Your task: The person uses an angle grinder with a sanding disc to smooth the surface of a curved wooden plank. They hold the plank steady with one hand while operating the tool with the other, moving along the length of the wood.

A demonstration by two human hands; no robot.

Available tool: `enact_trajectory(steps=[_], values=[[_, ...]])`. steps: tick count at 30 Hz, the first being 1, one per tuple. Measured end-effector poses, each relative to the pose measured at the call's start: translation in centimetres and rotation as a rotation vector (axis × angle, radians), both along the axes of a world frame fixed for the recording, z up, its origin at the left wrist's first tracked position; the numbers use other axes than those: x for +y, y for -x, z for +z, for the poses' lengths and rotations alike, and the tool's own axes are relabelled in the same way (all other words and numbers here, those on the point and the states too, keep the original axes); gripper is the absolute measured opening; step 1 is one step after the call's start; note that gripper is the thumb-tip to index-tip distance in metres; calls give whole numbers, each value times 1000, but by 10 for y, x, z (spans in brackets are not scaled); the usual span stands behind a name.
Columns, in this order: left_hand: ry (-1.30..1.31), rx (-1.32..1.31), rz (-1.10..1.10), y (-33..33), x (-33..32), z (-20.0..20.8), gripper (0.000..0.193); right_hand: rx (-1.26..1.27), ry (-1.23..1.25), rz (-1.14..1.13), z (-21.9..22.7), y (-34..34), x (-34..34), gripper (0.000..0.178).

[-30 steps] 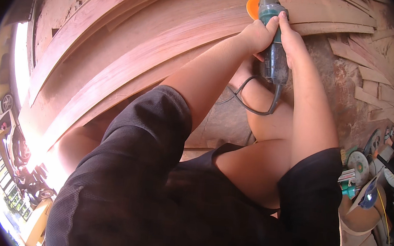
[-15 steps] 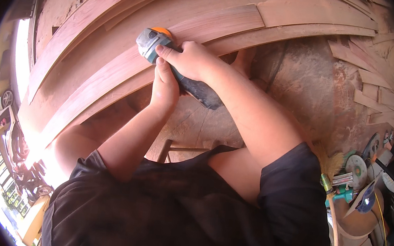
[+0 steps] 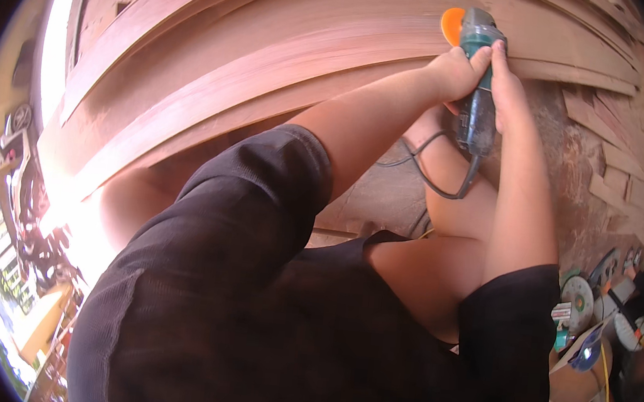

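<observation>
Both hands hold a teal and grey angle grinder (image 3: 476, 119) at the right part of a long wooden board (image 3: 273, 61). My left hand (image 3: 457, 73) reaches across and is closed on the left side of its body. Against the right side of the body lies my right hand (image 3: 506, 93), wrapped round it with the thumb up near the head. An orange disc (image 3: 452, 26) faces left from the grinder's head, over the board. I cannot tell whether the disc touches the wood. A dark cord (image 3: 458, 195) hangs from the handle's end and loops by my bare leg.
Another curved board (image 3: 160, 26) lies along the far left side. Wood offcuts (image 3: 615, 171) are piled at the right. At the lower right sit a round disc (image 3: 578, 299), blue-lensed glasses (image 3: 588, 349) and other tools. Bright daylight enters at the left.
The grinder has moved from the middle of the board far to the right, held by both hands. Its handle now points toward me, and my left arm stretches across my body.
</observation>
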State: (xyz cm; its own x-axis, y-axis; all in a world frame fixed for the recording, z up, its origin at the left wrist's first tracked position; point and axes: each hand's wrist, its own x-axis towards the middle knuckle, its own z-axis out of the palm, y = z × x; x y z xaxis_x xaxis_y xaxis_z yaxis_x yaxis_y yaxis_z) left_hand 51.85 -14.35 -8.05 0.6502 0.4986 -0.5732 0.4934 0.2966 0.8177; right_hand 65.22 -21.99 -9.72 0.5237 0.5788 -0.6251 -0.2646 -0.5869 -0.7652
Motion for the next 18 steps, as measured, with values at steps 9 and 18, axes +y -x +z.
enact_trajectory(steps=[9, 18], values=[[-87, 71, 478, 223, -30, -7, 84, -132, -40, 699, 12, 206, 43, 104], [-64, -4, 562, 185, -59, -24, 89, -199, 11, 794, -1, 167, 30, 115]])
